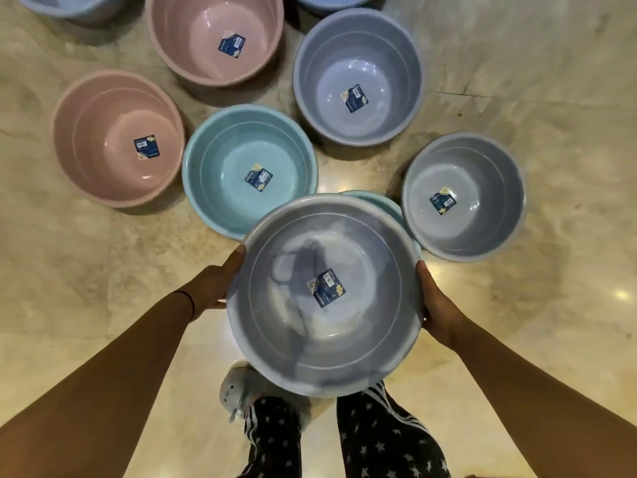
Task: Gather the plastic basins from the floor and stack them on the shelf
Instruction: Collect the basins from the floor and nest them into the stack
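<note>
We grip the lavender basin (324, 294) w/ both hands, left hand (220, 284) & right hand (436, 305) on opposite rims; teal basin (379, 201) just beyond.

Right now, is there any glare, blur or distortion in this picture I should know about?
Head view: bright lamp glare on the polished floor; the held grey basin mirrors a dark shape; slight motion blur softens the basin rims, as on the pink basin; wide-angle lens bends the edges, stretching both forearms outward.
</note>
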`<state>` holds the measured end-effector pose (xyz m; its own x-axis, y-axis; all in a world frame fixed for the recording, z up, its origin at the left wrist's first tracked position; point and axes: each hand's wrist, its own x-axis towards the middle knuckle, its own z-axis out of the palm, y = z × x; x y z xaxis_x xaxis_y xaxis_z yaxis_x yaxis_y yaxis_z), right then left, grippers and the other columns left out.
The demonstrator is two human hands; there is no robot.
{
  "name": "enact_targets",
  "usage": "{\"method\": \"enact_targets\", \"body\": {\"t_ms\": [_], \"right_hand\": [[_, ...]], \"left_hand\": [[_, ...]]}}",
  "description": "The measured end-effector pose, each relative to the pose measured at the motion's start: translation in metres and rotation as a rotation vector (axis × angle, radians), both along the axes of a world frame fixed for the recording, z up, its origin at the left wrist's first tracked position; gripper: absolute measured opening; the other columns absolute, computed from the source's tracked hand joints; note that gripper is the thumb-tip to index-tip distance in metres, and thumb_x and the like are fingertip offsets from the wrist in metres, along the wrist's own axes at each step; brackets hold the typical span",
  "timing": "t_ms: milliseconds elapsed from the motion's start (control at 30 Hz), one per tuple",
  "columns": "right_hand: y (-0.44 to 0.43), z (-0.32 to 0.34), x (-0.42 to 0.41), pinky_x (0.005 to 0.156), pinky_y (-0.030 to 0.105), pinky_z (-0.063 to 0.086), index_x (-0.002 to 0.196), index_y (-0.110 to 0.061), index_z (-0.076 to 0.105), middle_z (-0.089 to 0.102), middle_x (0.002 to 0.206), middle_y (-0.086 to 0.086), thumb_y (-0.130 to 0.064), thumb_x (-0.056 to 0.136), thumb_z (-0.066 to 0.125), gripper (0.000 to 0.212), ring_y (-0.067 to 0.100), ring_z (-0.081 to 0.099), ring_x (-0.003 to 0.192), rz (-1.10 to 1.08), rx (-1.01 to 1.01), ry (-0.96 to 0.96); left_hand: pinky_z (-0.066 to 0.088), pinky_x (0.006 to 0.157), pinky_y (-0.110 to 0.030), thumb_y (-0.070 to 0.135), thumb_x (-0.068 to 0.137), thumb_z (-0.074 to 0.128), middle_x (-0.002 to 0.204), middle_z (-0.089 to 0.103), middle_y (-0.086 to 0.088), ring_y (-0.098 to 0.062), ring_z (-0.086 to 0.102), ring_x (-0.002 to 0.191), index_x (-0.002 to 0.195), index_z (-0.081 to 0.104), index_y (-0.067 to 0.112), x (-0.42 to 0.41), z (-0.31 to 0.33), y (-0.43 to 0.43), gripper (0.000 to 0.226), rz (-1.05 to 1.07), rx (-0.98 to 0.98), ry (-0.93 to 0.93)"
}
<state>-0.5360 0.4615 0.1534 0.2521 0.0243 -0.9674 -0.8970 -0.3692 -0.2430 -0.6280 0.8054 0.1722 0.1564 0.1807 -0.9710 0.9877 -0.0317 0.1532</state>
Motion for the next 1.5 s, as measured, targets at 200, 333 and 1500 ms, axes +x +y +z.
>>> {"method": "enact_targets", "body": {"t_ms": [200, 333, 1500], "right_hand": [[-0.021, -0.019, 0.021, 0.11, 0.058, 0.04, 0.149, -0.028, 0.039, 0.052, 0.146, 0.009, -0.072, 0.091, 0.028, 0.073, 0.033, 0.05, 0.131, -0.056, 0.02, 0.007], [-0.034, -0.051, 0.033, 0.11, 0.057, 0.04, 0.136, -0.032, 0.049, 0.055, 0.143, 0.006, -0.076, 0.089, 0.028, 0.068, 0.032, 0.052, 0.128, -0.083, -0.019, -0.004], [-0.056, -0.158, 0.026, 0.107, 0.054, 0.045, 0.134, -0.024, 0.059, 0.068, 0.128, 0.008, -0.059, 0.091, 0.053, 0.056, 0.032, 0.062, 0.12, -0.284, 0.059, -0.063]], "left_hand": [[0.049, 0.1, -0.044, 0.071, 0.09, 0.029, 0.127, 0.064, -0.013, -0.031, 0.059, 0.117, 0.129, 0.059, 0.007, 0.038, -0.02, -0.016, 0.08, -0.022, 0.021, -0.021], [0.049, 0.094, -0.041, 0.072, 0.089, 0.029, 0.129, 0.062, -0.014, -0.031, 0.058, 0.116, 0.129, 0.057, 0.008, 0.054, -0.051, -0.038, 0.08, -0.011, 0.075, -0.027], [0.05, 0.096, -0.042, 0.071, 0.086, 0.042, 0.132, 0.057, -0.013, -0.031, 0.055, 0.12, 0.131, 0.05, 0.006, 0.04, -0.16, -0.069, 0.08, -0.041, 0.054, 0.044]]}}
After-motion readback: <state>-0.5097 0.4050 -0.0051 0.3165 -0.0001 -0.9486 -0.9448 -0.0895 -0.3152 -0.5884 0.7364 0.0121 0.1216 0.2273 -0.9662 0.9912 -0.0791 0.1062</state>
